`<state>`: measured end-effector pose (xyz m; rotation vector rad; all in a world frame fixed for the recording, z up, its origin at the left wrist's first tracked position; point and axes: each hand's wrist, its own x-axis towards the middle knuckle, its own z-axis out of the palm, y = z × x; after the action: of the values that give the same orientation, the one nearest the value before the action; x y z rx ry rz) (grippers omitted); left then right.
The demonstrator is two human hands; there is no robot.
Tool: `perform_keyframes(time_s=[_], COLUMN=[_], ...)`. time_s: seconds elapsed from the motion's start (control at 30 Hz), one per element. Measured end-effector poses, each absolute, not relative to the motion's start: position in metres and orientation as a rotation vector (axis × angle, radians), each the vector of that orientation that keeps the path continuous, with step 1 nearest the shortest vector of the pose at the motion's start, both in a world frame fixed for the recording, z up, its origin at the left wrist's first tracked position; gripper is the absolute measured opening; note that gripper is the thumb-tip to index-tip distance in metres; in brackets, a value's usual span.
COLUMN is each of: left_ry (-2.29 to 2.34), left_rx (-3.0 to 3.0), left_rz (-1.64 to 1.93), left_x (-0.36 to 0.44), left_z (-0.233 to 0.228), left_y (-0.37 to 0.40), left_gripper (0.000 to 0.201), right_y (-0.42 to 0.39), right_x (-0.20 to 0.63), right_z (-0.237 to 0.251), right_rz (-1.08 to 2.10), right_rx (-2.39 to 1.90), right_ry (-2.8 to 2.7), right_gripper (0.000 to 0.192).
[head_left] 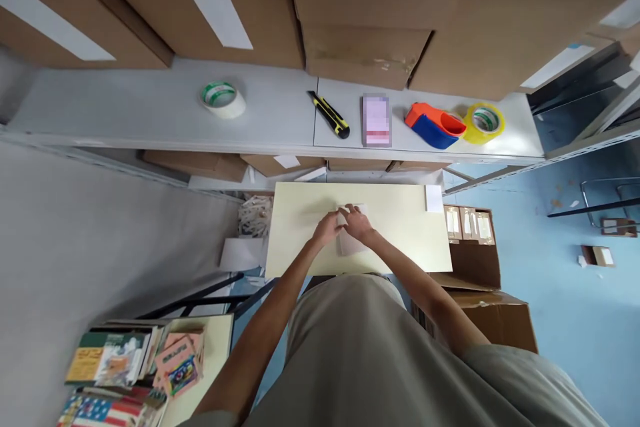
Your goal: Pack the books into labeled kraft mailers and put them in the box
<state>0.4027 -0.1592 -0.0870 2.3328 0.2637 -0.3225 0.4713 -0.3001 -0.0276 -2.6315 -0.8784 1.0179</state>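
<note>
A white flat rectangular piece [353, 245], like a paper sheet or thin packet, lies on the cream tabletop [400, 240] in front of me. At its far left part my left hand [327, 227] has its fingers bent together at the edge. My right hand [356, 222] reaches over the piece from the right, fingers curled and nearly meeting the left ones. Both hands seem to pinch the piece; the exact fingertip contact is too small to see. A small white card stack [433, 199] lies at the tabletop's far right corner.
On the grey shelf [270, 113] are a tape roll [223, 100], utility knife [329, 115], phone [377, 120], orange-blue tape dispenser [435, 125] and yellow tape roll [483, 123]. Cardboard boxes [365, 47] stand behind. An open carton [473, 267] is right; books [115, 360] lie lower left.
</note>
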Motion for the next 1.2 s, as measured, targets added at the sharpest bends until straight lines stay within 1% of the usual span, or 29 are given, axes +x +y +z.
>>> perform_keyframes(time_s=[0.07,0.17,0.23,0.3,0.33,0.4,0.47,0.57,0.63,0.7,0.77,0.87,0.97,1.1,1.2], left_ry=[0.302,0.262,0.23,0.211,0.213,0.23,0.242,0.246,0.247,0.238,0.238,0.316,0.452,0.432,0.334], left_rx=[2.332,2.239,2.21,2.186,2.17,2.147,2.137,2.135,2.135,2.127,2.109,2.087,2.122,2.265,2.305], left_rz=[-0.186,0.25,0.479,0.582,0.612,0.619,0.6,0.58,0.567,0.545,0.499,0.321,0.019,-0.343,-0.479], left_x=[0.422,0.459,0.488,0.513,0.524,0.539,0.545,0.542,0.534,0.521,0.503,0.463,0.416,0.367,0.349], left_z=[-0.05,0.023,0.072,0.11,0.122,0.136,0.137,0.13,0.124,0.113,0.091,0.039,-0.027,-0.102,-0.141], left_y=[-0.137,-0.102,-0.08,-0.064,-0.058,-0.052,-0.051,-0.054,-0.057,-0.06,-0.066,-0.081,-0.104,-0.139,-0.163], left_gripper=[0.049,0.041,0.044,0.045,0.042,0.035,0.031,0.029,0.028,0.028,0.027,0.028,0.036,0.058,0.075], right_y=[-0.288,-0.261,-0.24,-0.218,-0.206,-0.186,-0.17,-0.158,-0.158,-0.165,-0.179,-0.213,-0.255,-0.301,-0.326], right_x=[0.484,0.513,0.541,0.572,0.587,0.613,0.631,0.644,0.646,0.642,0.63,0.593,0.54,0.477,0.446], right_z=[0.011,0.075,0.111,0.134,0.14,0.144,0.139,0.127,0.12,0.113,0.104,0.087,0.067,0.03,-0.006], right_rz=[0.7,0.186,-0.047,-0.16,-0.171,-0.124,-0.038,0.071,0.089,0.045,-0.046,-0.14,-0.054,0.194,0.341], right_rx=[-2.543,-2.344,-2.272,-2.308,-2.358,-2.485,-2.606,-2.704,-2.707,-2.671,-2.602,-2.498,-2.468,-2.463,-2.471], right_ry=[-0.896,-0.948,-0.963,-0.933,-0.906,-0.851,-0.787,-0.714,-0.695,-0.693,-0.713,-0.757,-0.748,-0.689,-0.604], right_gripper=[0.069,0.058,0.055,0.054,0.053,0.052,0.051,0.047,0.047,0.05,0.051,0.054,0.056,0.055,0.052])
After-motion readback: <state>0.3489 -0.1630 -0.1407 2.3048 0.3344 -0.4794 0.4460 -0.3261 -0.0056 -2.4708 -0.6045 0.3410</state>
